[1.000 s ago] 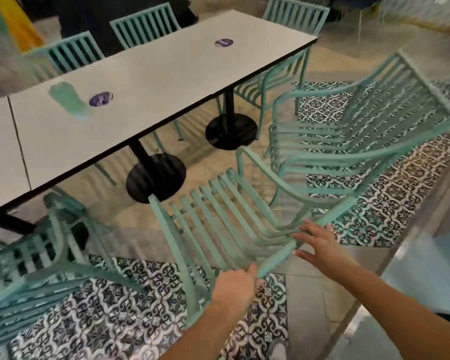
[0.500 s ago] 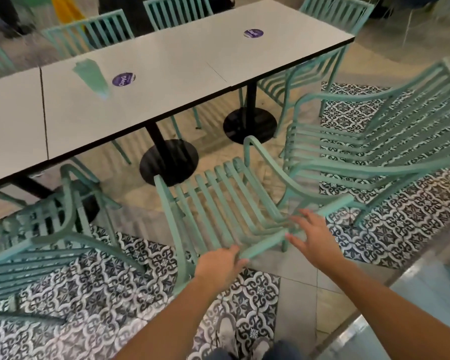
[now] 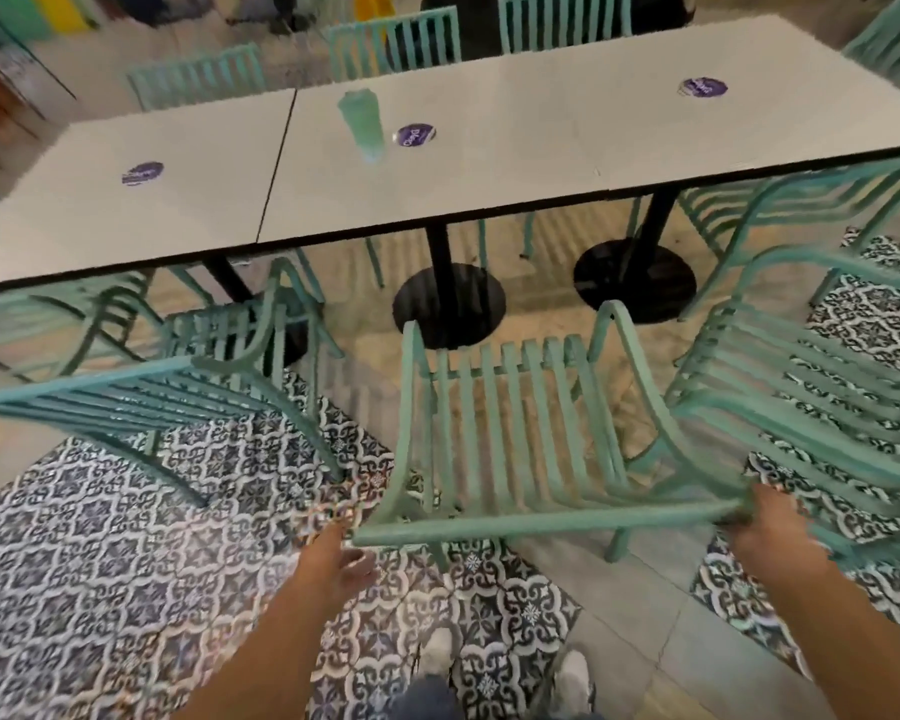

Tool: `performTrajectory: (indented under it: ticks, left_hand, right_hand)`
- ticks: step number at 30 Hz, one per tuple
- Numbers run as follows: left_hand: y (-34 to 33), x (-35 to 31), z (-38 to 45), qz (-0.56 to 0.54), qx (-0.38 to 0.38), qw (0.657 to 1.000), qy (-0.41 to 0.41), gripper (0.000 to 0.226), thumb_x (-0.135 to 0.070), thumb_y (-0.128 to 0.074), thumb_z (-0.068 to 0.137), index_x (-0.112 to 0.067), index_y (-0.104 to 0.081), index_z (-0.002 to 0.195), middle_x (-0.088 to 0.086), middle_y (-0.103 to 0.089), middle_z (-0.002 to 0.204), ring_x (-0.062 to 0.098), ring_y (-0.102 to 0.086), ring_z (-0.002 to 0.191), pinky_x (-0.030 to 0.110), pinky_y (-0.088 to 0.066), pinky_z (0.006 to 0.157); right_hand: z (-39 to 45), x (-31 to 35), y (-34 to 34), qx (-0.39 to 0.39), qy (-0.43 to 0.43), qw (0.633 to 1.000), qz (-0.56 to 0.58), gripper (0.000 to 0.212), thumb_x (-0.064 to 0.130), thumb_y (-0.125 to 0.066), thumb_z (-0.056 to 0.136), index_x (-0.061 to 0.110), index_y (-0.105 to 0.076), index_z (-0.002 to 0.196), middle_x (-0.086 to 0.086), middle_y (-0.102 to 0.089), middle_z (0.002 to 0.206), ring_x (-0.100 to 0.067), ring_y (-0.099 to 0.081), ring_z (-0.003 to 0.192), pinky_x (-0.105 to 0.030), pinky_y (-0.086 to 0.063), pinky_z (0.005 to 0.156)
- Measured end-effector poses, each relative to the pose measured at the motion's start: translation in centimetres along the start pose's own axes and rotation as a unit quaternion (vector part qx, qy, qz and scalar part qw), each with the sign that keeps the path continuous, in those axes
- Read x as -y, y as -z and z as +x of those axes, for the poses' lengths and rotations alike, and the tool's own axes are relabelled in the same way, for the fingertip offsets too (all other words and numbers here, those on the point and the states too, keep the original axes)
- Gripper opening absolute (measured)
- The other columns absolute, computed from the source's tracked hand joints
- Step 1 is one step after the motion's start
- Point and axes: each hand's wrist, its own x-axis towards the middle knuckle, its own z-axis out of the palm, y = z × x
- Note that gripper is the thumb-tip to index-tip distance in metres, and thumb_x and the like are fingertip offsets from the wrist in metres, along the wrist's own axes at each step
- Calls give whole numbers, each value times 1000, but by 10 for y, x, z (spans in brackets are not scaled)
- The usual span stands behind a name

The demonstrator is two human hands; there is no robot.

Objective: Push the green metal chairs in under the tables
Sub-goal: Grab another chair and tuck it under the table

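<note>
I have the right hand (image 3: 765,532) gripping the middle chair's (image 3: 510,423) back rail, left hand (image 3: 336,563) loose just off it; next: shove forward under the table (image 3: 489,163).

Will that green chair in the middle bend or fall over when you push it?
The middle chair looks like rigid metal slats, so it probably won't bend. Its legs spread wide, so tipping seems unlikely. The right hand grips the top rail; on tiled floor it will likely slide, maybe scraping.
</note>
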Motion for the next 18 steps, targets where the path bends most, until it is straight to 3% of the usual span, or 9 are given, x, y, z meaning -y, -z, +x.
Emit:
performTrajectory:
  ticks: [2, 3, 5, 7, 10, 12, 15, 17, 18]
  left_hand:
    - [-14, 11, -17, -69, 33, 997, 12, 27, -23, -45, 102, -1, -51, 117, 23, -55, 101, 35, -57, 85, 47, -57, 70]
    - [-19, 15, -21, -102, 40, 994, 8, 27, -22, -45, 102, -1, -52, 117, 22, -57, 100, 34, -58, 86, 46, -56, 70]
    - [-24, 16, -28, -152, 45, 987, -5, 33, -27, -49, 101, 3, -53, 115, 22, -60, 101, 32, -62, 90, 51, -57, 75]
    - [-29, 15, -26, -188, 44, 981, -6, 44, -37, -54, 97, 4, -54, 114, 24, -62, 109, 36, -65, 100, 52, -56, 85]
    - [-40, 15, -30, -183, 56, 981, 10, 31, -30, -56, 97, 0, -54, 104, 24, -59, 108, 37, -62, 103, 53, -52, 90]
    - [-50, 18, -30, -178, 56, 982, 15, 22, -22, -53, 99, -1, -56, 104, 22, -58, 103, 35, -63, 91, 50, -57, 77]
    - [-60, 17, -33, -182, 55, 982, 16, 17, -16, -48, 102, -3, -57, 106, 24, -57, 103, 37, -70, 69, 40, -58, 48]
    - [-60, 11, -29, -190, 50, 980, 23, 16, -16, -47, 102, -4, -57, 105, 26, -56, 103, 34, -70, 56, 37, -56, 45]
    - [-62, 8, -25, -188, 47, 981, 19, 17, -16, -48, 102, -3, -56, 107, 26, -57, 105, 34, -71, 58, 40, -57, 47]
  right_hand:
    - [9, -9, 0, 38, -72, 994, -71, 27, -8, -64, 78, -8, -61, 105, -19, -61, 87, -28, -64, 71, -35, -56, 68]
    - [27, -23, 1, 42, -87, 992, -79, 16, -13, -66, 73, -1, -59, 80, -18, -60, 69, -31, -59, 59, -43, -56, 63]
    - [39, -31, 0, 77, -82, 981, -157, 22, -18, -65, 67, 2, -54, 66, -22, -55, 56, -32, -55, 52, -39, -50, 53]
    - [44, -31, 6, 68, -46, 973, -216, 14, -17, -63, 64, -5, -60, 71, -29, -58, 60, -34, -56, 52, -33, -42, 49]
    - [62, -51, 2, 70, -56, 958, -273, 20, -9, -69, 60, -7, -65, 79, -26, -60, 63, -35, -61, 58, -36, -49, 56]
    - [86, -68, -1, 53, -97, 964, -240, 28, -6, -73, 57, -9, -69, 84, -24, -63, 69, -39, -64, 67, -42, -55, 65]
    - [87, -60, -4, 65, -121, 970, -199, 23, -6, -80, 58, -15, -70, 76, -27, -64, 66, -41, -65, 69, -46, -54, 67]
    - [89, -55, -12, 54, -186, 971, -138, 36, 2, -86, 59, -17, -68, 83, -27, -65, 70, -40, -65, 70, -45, -54, 67]
    - [89, -49, -15, 42, -211, 974, -69, 41, 5, -86, 60, -17, -66, 88, -28, -65, 75, -39, -66, 73, -44, -54, 68]
